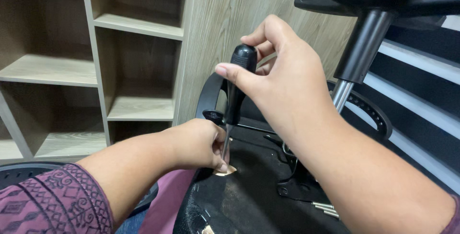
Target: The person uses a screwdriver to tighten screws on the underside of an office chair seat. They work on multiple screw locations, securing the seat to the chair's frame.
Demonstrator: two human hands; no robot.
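My right hand [282, 80] grips the black handle of a screwdriver [237, 85], held upright with its metal shaft pointing down. The tip meets the black underside of a chair part [249, 191] near a small tan patch [225, 170]. My left hand [199, 143] rests on that black surface, fingers pinched around the shaft close to the tip. A purple patterned sleeve [52, 203] covers my left upper arm.
A light wooden shelf unit [124, 61] with open compartments stands to the left and behind. A black chair base with a chrome and black gas column [357, 57] rises at the upper right. Several loose metal screws [326, 209] lie on the black part.
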